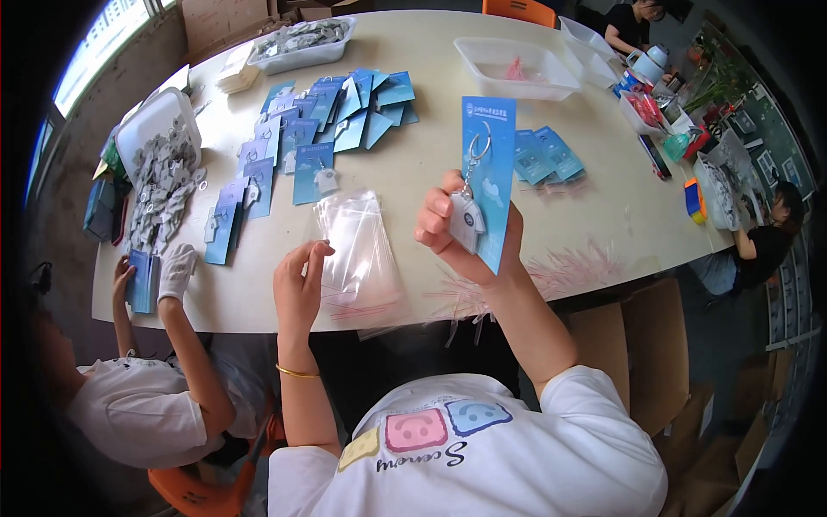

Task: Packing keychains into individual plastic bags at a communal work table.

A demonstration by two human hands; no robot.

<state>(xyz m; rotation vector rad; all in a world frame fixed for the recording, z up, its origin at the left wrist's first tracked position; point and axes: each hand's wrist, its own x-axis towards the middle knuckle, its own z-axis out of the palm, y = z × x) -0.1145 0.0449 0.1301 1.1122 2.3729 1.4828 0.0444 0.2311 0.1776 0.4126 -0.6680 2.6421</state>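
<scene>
My right hand [448, 215] holds up a tall blue card [493, 168] above the table. A keychain [469, 194] with a metal ring, a short chain and a white shirt-shaped tag hangs on the card's front. The tag lies against my curled fingers. Lower left of it, my left hand [301, 280] has its thumb and fingers drawn together, and I see nothing between them. Beside those fingertips lies a stack of clear plastic bags [362, 250] with red lines along the near end. The hidden side of the card cannot be seen.
Blue cards with keychains [323, 112] spread across the left middle. Spilled tags [159, 185] lie by a tipped white tub [159, 129]. Torn clear strips [568, 267] line the near edge. Bagged cards [549, 157] lie right. A co-worker's gloved hand [177, 271] is at left.
</scene>
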